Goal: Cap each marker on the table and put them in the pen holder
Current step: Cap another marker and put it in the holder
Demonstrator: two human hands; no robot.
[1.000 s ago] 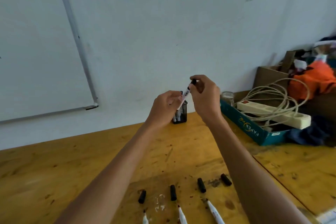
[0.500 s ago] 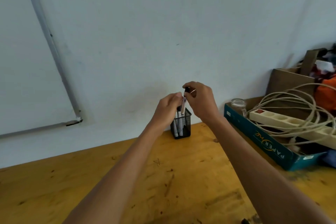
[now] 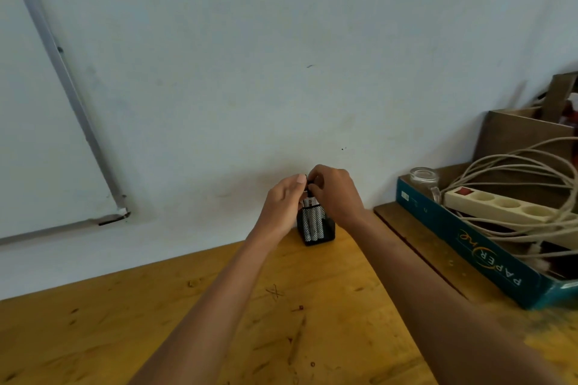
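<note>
Item: white marker with a black cap (image 3: 310, 197), upright, lower end inside the black wire-mesh pen holder (image 3: 316, 228), capped top standing above the holder's rim. My right hand (image 3: 333, 194) is above and to the right of the holder, its fingertips (image 3: 313, 180) pinched on the marker's black cap. My left hand (image 3: 283, 205) is against the holder's left side, thumb raised to the marker's top beside the right fingertips; whether the left hand actually grips the marker or the holder I cannot tell, as the palm hides the contact. Further pale marker barrels stand inside the holder, seen through the mesh; their number is unclear. The holder stands on the yellow-brown scratched wooden table (image 3: 156, 322), at the table's far edge against the pale blue-white wall (image 3: 281, 72). Right of the holder: a teal cardboard box lid printed with gold lettering (image 3: 469, 247), holding a cream multi-socket power strip with a red switch (image 3: 500, 205), coiled beige cable (image 3: 531, 166) and a clear glass jar (image 3: 423, 176). Behind that lid, a brown cardboard box (image 3: 525, 134). Far left of the holder, on the wall: a white board with a grey metal frame (image 3: 62, 72).
</note>
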